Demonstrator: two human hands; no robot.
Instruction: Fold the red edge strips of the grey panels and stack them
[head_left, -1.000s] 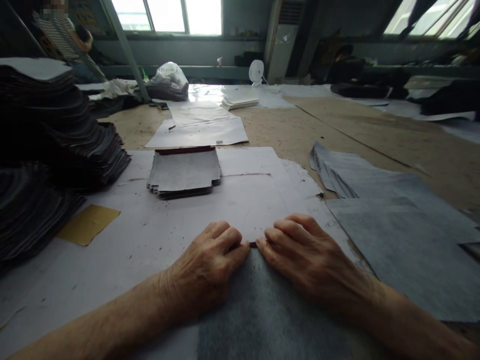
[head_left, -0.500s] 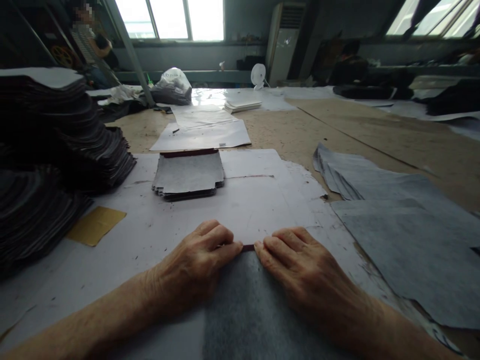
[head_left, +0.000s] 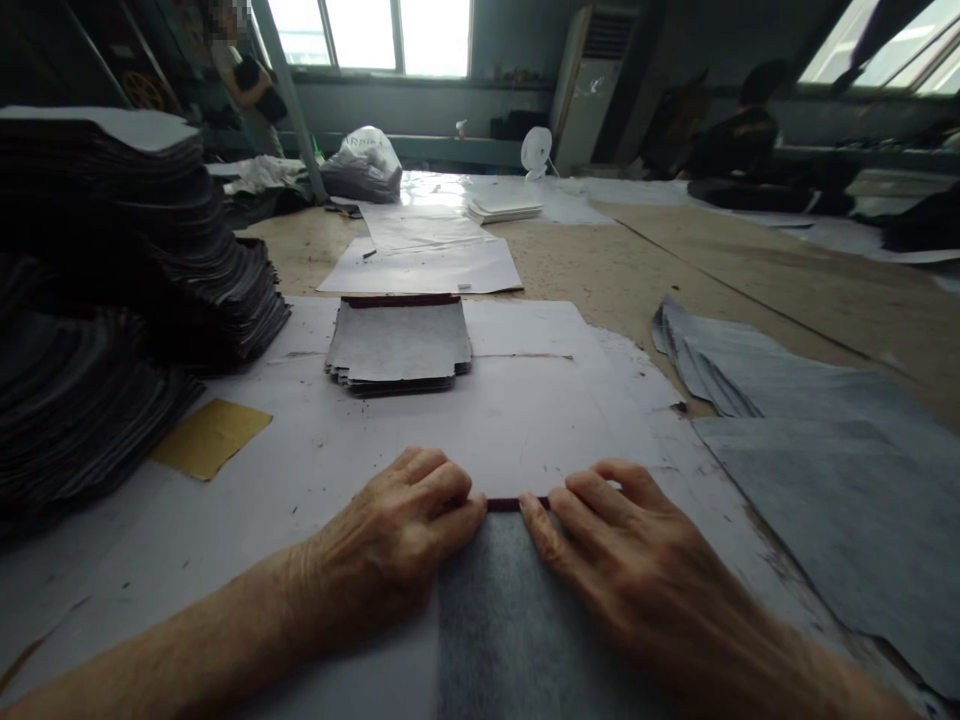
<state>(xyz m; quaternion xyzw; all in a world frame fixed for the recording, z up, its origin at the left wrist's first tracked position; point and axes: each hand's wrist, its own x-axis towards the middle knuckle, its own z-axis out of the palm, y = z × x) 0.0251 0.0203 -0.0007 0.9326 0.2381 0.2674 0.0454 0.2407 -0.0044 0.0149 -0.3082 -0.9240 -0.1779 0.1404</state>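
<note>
A grey sheet (head_left: 510, 620) lies on the white paper in front of me, with a narrow dark red folded strip along its far edge. My left hand (head_left: 409, 525) is closed, thumb and fingers pinched on the left end of that strip. On the right part of the same edge, my right hand (head_left: 619, 545) presses with closed fingers, its thumb stretched along the sheet. Beyond the hands sits a small stack of grey pieces (head_left: 401, 342) with a dark red far edge.
Tall stacks of dark sheets (head_left: 142, 230) stand at left, near a yellow card (head_left: 214, 438). Grey sheets (head_left: 840, 500) lie at right. Farther back are white papers (head_left: 427, 262), a plastic bag (head_left: 365, 165), a small fan (head_left: 536, 152) and two people.
The view has shifted, so most things sit farther right in it. My right hand has moved slightly right along the edge, and more of the dark red strip shows between my hands.
</note>
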